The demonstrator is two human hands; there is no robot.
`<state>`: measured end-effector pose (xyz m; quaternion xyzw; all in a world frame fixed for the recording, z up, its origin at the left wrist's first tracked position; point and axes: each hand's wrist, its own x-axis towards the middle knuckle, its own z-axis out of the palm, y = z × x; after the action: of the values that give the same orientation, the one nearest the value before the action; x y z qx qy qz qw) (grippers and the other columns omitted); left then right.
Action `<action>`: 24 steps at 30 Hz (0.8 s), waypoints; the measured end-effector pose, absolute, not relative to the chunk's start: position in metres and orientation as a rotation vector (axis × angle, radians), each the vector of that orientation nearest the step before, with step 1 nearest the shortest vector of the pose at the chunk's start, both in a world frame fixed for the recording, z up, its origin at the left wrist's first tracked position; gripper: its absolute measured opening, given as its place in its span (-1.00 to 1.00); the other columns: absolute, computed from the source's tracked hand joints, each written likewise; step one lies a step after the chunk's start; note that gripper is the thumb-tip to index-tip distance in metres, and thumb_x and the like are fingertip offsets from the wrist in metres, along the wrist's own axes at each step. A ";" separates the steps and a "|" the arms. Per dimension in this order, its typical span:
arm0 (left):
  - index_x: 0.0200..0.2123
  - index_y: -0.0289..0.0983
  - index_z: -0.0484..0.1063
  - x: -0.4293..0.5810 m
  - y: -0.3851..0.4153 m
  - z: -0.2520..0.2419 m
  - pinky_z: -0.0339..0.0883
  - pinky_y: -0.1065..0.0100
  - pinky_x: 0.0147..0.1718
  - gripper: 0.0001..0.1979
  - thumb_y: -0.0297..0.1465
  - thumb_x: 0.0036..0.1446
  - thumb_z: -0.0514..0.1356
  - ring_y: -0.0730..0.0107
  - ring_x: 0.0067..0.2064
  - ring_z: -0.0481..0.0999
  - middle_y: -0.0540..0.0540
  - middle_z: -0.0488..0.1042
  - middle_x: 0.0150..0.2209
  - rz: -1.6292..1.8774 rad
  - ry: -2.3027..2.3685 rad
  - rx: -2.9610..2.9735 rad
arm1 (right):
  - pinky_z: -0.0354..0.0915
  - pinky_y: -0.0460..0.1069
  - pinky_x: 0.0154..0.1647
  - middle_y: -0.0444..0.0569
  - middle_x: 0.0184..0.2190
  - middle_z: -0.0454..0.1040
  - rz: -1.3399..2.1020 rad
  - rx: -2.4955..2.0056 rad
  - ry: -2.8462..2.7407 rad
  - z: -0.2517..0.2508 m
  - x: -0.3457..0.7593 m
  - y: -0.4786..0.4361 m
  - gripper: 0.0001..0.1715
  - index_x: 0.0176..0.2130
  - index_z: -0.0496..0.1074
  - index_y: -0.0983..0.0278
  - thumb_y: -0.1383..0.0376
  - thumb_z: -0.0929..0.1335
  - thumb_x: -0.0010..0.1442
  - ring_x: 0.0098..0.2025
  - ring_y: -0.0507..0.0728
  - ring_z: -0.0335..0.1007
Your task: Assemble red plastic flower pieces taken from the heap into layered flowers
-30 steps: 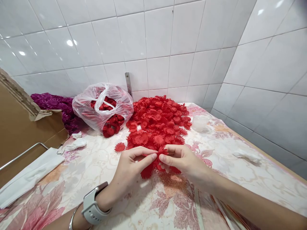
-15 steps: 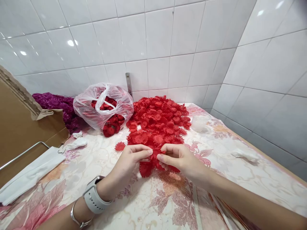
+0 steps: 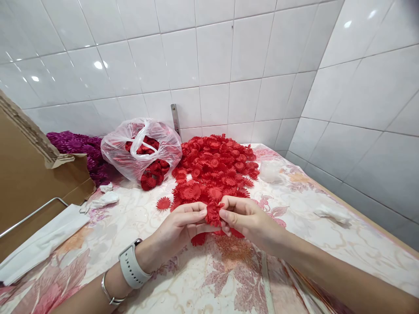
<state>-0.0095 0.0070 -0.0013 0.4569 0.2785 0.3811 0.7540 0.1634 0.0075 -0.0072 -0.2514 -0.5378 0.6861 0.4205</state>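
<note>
Both hands meet over the near edge of a heap of red paper flowers (image 3: pixel 216 170) on a floral tablecloth (image 3: pixel 229 279). My left hand (image 3: pixel 178 229), with a white watch on its wrist, and my right hand (image 3: pixel 248 218) pinch one red flower (image 3: pixel 212 212) between their fingertips. More red petals (image 3: pixel 199 238) show just beneath the hands. A single red flower (image 3: pixel 163 203) lies apart, left of the heap.
A knotted clear plastic bag (image 3: pixel 142 148) of red flowers sits at the back, purple flowers (image 3: pixel 78 146) to its left. A cardboard box (image 3: pixel 29 174) and white paper (image 3: pixel 39 242) are at the left. Tiled walls close the back and right.
The hands have lifted slightly and drawn together on the flower; the left wrist turned and moved in a little. The view shifted slightly downward.
</note>
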 end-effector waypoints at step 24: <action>-0.49 -0.31 0.47 -0.011 0.012 -0.005 0.36 0.29 -0.15 -0.95 -0.45 -0.04 0.24 0.41 -0.28 0.46 -0.04 0.48 -0.41 1.046 0.768 0.929 | 0.19 0.00 -0.35 -0.09 -0.39 0.33 0.985 -1.263 -1.464 -0.011 0.167 0.014 -0.74 -0.26 0.27 0.24 0.12 0.28 0.10 -0.41 0.06 0.24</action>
<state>-0.0112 0.0121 -0.0050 0.4166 0.3445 0.4691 0.6984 0.1672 0.0144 -0.0110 -0.5148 -0.5966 0.4014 0.4668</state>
